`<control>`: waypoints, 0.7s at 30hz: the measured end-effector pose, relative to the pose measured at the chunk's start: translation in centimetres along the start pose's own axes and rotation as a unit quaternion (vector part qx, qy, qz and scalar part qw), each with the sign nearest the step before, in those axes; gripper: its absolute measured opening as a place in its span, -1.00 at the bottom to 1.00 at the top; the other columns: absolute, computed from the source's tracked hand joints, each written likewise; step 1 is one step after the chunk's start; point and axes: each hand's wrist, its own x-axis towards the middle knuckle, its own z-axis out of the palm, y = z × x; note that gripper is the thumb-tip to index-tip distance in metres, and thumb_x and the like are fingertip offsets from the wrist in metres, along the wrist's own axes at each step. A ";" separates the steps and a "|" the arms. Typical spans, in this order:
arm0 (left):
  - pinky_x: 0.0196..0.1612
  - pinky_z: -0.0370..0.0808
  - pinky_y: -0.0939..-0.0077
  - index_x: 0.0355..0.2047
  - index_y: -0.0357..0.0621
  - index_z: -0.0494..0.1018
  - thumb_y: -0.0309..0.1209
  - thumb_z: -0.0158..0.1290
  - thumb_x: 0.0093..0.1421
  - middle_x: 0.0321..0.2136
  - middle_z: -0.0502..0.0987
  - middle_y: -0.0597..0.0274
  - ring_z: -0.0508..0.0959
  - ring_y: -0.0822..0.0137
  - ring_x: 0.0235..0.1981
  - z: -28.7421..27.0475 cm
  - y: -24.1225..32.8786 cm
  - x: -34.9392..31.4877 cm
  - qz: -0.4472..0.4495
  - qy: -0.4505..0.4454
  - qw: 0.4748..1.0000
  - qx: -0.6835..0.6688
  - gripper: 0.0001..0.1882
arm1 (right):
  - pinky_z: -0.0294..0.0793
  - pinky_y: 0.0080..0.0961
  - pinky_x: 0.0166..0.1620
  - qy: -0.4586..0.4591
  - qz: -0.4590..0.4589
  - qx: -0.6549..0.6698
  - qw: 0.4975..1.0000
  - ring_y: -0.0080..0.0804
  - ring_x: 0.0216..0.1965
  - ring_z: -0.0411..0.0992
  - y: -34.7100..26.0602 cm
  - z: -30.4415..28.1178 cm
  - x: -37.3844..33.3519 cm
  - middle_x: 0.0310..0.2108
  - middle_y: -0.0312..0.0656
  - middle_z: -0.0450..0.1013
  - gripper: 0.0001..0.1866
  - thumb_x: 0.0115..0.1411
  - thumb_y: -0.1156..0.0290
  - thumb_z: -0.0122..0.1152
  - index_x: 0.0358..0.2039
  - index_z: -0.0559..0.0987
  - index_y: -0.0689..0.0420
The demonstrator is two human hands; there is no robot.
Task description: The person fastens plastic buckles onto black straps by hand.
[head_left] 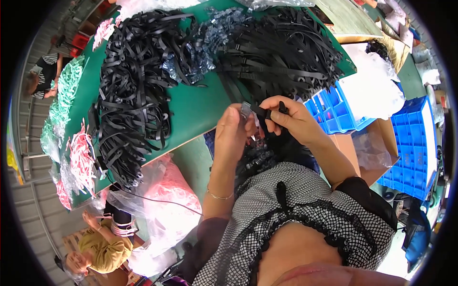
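1. Left hand (230, 134) — thumb and fingers pinched on a clip (245, 109), grey and see-through.
2. Right hand (296, 120) — fingers curled closed around a strap (259, 112), black and narrow; a dark end stands up between thumb and forefinger.
3. Strap, place: held between the two hands, before the body, by the table's near edge. Whether it is threaded through the clip cannot be told.
4. Strap, risks (judged): a slack left pinch could let the smooth clip slip; a skewed pull from the right could twist the strap or bind it in the clip. Fingers hide part of the join, so a wrong face could pass unnoticed.
5. Strap, direction: long axis of the visible stretch runs left to right, dipping slightly rightward; clip at the left end, dark end upward at the right.
6. Table (191, 113), green: bears a left heap (133, 81) and a right heap (296, 47), both of black straps, with clear pieces (205, 45) between. Risk (judged): loose straps near the edge could snag a sleeve or slide off.
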 end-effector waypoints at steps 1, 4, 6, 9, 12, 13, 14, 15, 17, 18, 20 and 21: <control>-0.49 0.23 0.63 -0.36 -0.29 0.33 -0.17 -0.14 0.23 -0.66 0.28 0.33 0.30 0.47 -0.57 -0.3 -0.3 -0.6 -0.002 0.006 1.000 -0.003 -0.65 | 0.29 -0.78 -0.49 -0.001 0.020 -0.013 1.000 -0.68 -0.59 0.27 -0.1 0.2 -0.1 -0.58 -0.30 0.36 -0.76 0.20 0.48 -0.10 -0.12 0.36 0.24; -0.55 0.13 0.64 -0.45 -0.23 0.27 -0.10 -0.12 0.20 -0.65 0.23 0.37 0.22 0.52 -0.60 -0.8 -0.9 -1.6 -0.008 -0.017 0.997 0.071 -0.62 | 0.21 -0.80 -0.54 -0.020 0.046 0.018 0.999 -0.71 -0.63 0.21 0.3 0.6 -0.1 -0.61 -0.30 0.35 -0.76 0.20 0.46 -0.09 -0.13 0.36 0.23; -0.56 0.12 0.64 -0.48 -0.21 0.25 -0.10 -0.12 0.20 -0.66 0.22 0.38 0.19 0.52 -0.63 -0.8 -0.7 -2.0 -0.013 -0.012 0.998 0.062 -0.62 | 0.18 -0.80 -0.56 -0.038 0.053 0.053 0.996 -0.72 -0.66 0.19 0.7 0.8 -0.1 -0.62 -0.29 0.34 -0.77 0.20 0.45 -0.08 -0.14 0.36 0.24; -0.60 0.07 0.63 -0.53 -0.17 0.23 -0.09 -0.15 0.21 -0.71 0.17 0.40 0.13 0.54 -0.68 -1.1 -0.8 -2.5 -0.002 -0.009 0.999 0.044 -0.61 | 0.14 -0.80 -0.59 -0.057 0.096 0.103 0.988 -0.73 -0.68 0.15 1.0 0.8 -0.1 -0.62 -0.28 0.34 -0.79 0.19 0.44 -0.06 -0.18 0.37 0.25; -0.61 0.05 0.63 -0.55 -0.15 0.20 -0.08 -0.16 0.21 -0.73 0.13 0.41 0.10 0.55 -0.70 -1.5 -1.0 -2.9 0.002 -0.011 1.000 0.017 -0.61 | 0.13 -0.81 -0.60 -0.070 0.117 0.102 0.985 -0.73 -0.69 0.14 1.0 0.9 0.1 -0.62 -0.26 0.35 -0.79 0.18 0.45 -0.04 -0.19 0.37 0.27; -0.59 0.06 0.63 -0.55 -0.15 0.19 -0.08 -0.14 0.20 -0.71 0.13 0.41 0.10 0.54 -0.68 -1.6 -1.0 -3.1 -0.008 -0.016 1.000 -0.001 -0.61 | 0.13 -0.81 -0.60 -0.070 0.124 0.100 0.985 -0.73 -0.70 0.14 1.0 0.9 0.1 -0.61 -0.25 0.36 -0.79 0.18 0.46 -0.03 -0.19 0.37 0.27; -0.59 0.06 0.63 -0.55 -0.15 0.19 -0.08 -0.14 0.20 -0.71 0.13 0.41 0.10 0.54 -0.68 -1.7 -1.0 -3.1 -0.008 -0.015 1.000 -0.002 -0.61 | 0.12 -0.81 -0.61 -0.071 0.130 0.097 0.984 -0.73 -0.70 0.14 1.0 0.9 0.1 -0.61 -0.24 0.37 -0.79 0.18 0.47 -0.03 -0.19 0.38 0.26; -0.59 0.05 0.63 -0.56 -0.15 0.18 -0.08 -0.14 0.20 -0.72 0.13 0.40 0.09 0.54 -0.68 -1.8 -1.1 -3.1 -0.011 -0.025 1.000 -0.012 -0.60 | 0.12 -0.81 -0.61 -0.071 0.131 0.096 0.984 -0.73 -0.70 0.14 1.1 0.9 0.1 -0.61 -0.24 0.37 -0.79 0.18 0.47 -0.03 -0.19 0.38 0.26; -0.60 0.05 0.63 -0.56 -0.15 0.17 -0.08 -0.14 0.20 -0.72 0.14 0.39 0.09 0.54 -0.69 -2.0 -1.2 -3.1 -0.014 -0.033 0.999 -0.023 -0.60 | 0.11 -0.81 -0.62 -0.072 0.133 0.094 0.984 -0.73 -0.70 0.14 1.2 0.9 0.1 -0.60 -0.24 0.37 -0.79 0.17 0.48 -0.03 -0.18 0.38 0.26; -0.60 0.05 0.63 -0.56 -0.15 0.18 -0.07 -0.15 0.20 -0.72 0.14 0.39 0.09 0.53 -0.69 -2.0 -1.2 -3.1 -0.013 -0.037 0.999 -0.031 -0.59 | 0.11 -0.81 -0.62 -0.073 0.134 0.095 0.984 -0.73 -0.70 0.14 1.2 1.0 0.2 -0.60 -0.24 0.37 -0.79 0.17 0.48 -0.03 -0.18 0.38 0.26; -0.61 0.04 0.63 -0.56 -0.16 0.18 -0.06 -0.15 0.20 -0.72 0.14 0.38 0.08 0.53 -0.70 -2.1 -1.2 -3.1 -0.013 -0.041 0.998 -0.039 -0.59 | 0.11 -0.81 -0.63 -0.075 0.129 0.102 0.984 -0.73 -0.70 0.14 1.3 1.0 0.2 -0.60 -0.24 0.37 -0.80 0.18 0.49 -0.04 -0.18 0.38 0.26; -0.61 0.05 0.63 -0.56 -0.16 0.18 -0.05 -0.16 0.20 -0.73 0.15 0.37 0.09 0.53 -0.70 -2.1 -1.2 -3.1 -0.012 -0.048 0.998 -0.043 -0.58 | 0.11 -0.81 -0.63 -0.075 0.129 0.103 0.983 -0.73 -0.70 0.14 1.3 1.1 0.2 -0.60 -0.24 0.37 -0.80 0.18 0.49 -0.04 -0.18 0.38 0.26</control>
